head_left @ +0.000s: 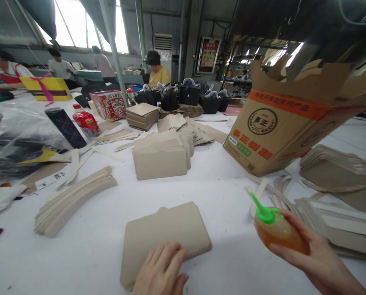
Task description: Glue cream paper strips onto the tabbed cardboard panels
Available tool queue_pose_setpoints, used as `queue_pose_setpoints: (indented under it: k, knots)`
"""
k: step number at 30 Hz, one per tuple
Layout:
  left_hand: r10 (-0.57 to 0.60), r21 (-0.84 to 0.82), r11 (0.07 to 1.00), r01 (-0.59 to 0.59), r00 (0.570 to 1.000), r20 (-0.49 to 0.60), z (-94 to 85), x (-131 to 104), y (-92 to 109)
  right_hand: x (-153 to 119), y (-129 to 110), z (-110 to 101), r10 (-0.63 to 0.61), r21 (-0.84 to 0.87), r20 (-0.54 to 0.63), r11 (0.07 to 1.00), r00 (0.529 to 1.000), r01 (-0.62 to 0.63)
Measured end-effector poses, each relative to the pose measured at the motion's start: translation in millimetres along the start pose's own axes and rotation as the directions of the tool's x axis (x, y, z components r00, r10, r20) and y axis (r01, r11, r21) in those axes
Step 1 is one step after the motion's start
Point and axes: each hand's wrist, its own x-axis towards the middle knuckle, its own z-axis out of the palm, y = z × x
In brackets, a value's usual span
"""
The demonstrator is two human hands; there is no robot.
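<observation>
My right hand (306, 241) is wrapped round a squeeze bottle (281, 235) of amber liquid with a green nozzle cap. The bottle is tilted, its nozzle pointing up and to the left, above the white table. On the near middle of the table lies a stack of grey-beige cardboard pieces (167, 227) with rounded corners and a small tab on the far edge. My left hand (161, 268) rests on the near edge of that stack, fingers bent and lying on the top piece. Its thumb is partly hidden.
Fanned cardboard pieces (160, 162) lie farther back, and curved strips (74, 200) to the left. A large open carton (275, 123) stands at right, near more stacked card (336, 168). Behind are a red bottle (86, 121), black bags (189, 94) and several people.
</observation>
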Motion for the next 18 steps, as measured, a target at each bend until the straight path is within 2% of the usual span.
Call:
queue_pose_setpoints:
  k: [3,4,6,9,11,13,16,18]
  knots:
    - [0.049,0.226,0.973,-0.038,0.998,-0.047,14.5,1.6,-6.0,-8.9,5.7,9.9,0.092,0.367,-0.107,0.929,0.990,-0.047]
    - [0.054,0.273,0.961,-0.039,0.997,-0.047,17.5,-0.4,-7.1,-11.2,10.0,13.8,0.099,0.408,-0.135,0.912,0.986,-0.035]
    - [0.065,0.346,0.937,-0.043,0.997,-0.050,22.0,-5.2,-8.5,-14.0,20.2,19.0,0.094,0.359,-0.158,0.933,0.983,-0.031]
    - [0.076,0.403,0.914,-0.049,0.996,-0.050,27.7,-11.3,-9.8,-15.9,32.8,20.5,0.133,0.260,-0.059,0.959,0.989,-0.114]
    - [0.079,0.422,0.905,-0.049,0.995,-0.053,31.5,-14.6,-11.0,-18.2,34.5,23.5,0.162,0.341,0.027,0.926,0.986,-0.161]
    - [0.093,0.432,0.900,-0.050,0.993,-0.078,35.0,-17.8,-12.5,-23.0,30.4,33.0,0.175,0.489,0.074,0.851,0.982,-0.189]
    - [0.119,0.454,0.889,-0.056,0.987,-0.111,38.7,-22.0,-15.2,-32.2,19.8,57.3,0.215,0.624,0.157,0.735,0.964,-0.266]
    - [0.132,0.477,0.876,-0.064,0.985,-0.111,40.0,-23.7,-16.9,-36.7,14.6,73.3,0.209,0.635,0.165,0.725,0.964,-0.266]
